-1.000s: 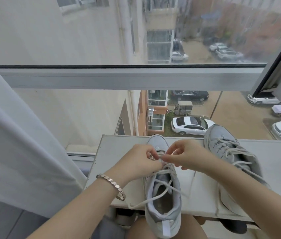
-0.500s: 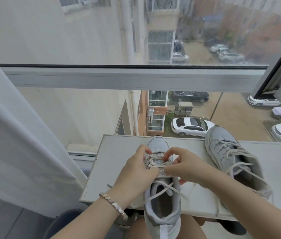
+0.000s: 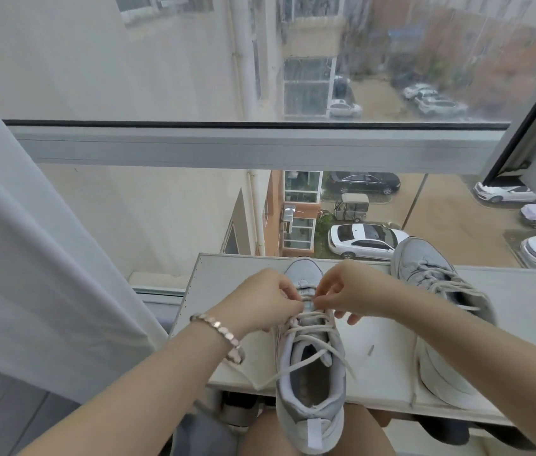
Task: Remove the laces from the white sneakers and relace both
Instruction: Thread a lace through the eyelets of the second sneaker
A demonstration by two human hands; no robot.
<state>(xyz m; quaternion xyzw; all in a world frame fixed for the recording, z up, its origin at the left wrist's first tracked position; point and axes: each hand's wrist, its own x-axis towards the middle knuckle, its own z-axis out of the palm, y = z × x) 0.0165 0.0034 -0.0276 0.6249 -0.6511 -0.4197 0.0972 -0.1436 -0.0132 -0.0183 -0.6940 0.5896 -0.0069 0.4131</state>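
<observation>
A white sneaker (image 3: 311,383) lies toe-away on the white shelf (image 3: 227,281), its heel hanging over the near edge above my lap. Its lace (image 3: 309,327) is threaded through most eyelets, with loose ends trailing off both sides. My left hand (image 3: 260,301) pinches the lace at the lower eyelets from the left. My right hand (image 3: 349,291) pinches the same spot from the right, fingertips almost meeting the left's. The second white sneaker (image 3: 437,291) stands to the right, laced, partly behind my right forearm.
A large window with a grey crossbar (image 3: 260,146) rises directly behind the shelf, overlooking a car park. A white curtain (image 3: 29,258) hangs at the left. A bracelet (image 3: 220,330) circles my left wrist. A lace tip (image 3: 371,349) lies on the shelf between the shoes.
Both hands have shifted slightly toward the toe along the lacing, and the crossings below them look tighter. The view has tilted a little; the sneakers stay in place.
</observation>
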